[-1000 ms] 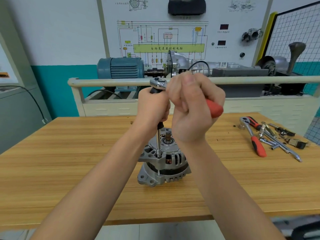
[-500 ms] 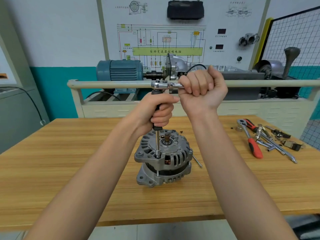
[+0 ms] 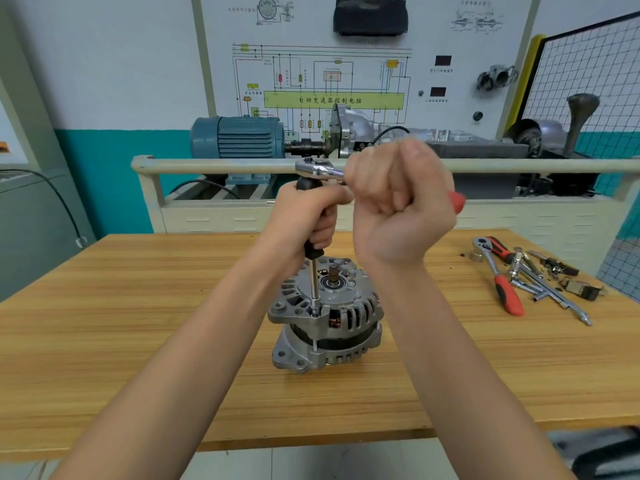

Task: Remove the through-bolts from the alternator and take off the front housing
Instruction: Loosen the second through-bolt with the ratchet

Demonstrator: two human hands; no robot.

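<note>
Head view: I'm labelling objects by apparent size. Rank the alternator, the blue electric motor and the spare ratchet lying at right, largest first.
1. alternator
2. blue electric motor, though it stands farther off, so its true size may differ
3. spare ratchet

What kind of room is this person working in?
Probably an automotive training workshop. A wiring-diagram teaching board stands behind a blue electric motor coupled to a gearbox, and an alternator sits on a wooden bench beside loose ratchets and sockets.

Alternator point(image 3: 325, 320) mid-table point(image 3: 138, 341), spare tools point(image 3: 530, 278) far R (rear edge).
</note>
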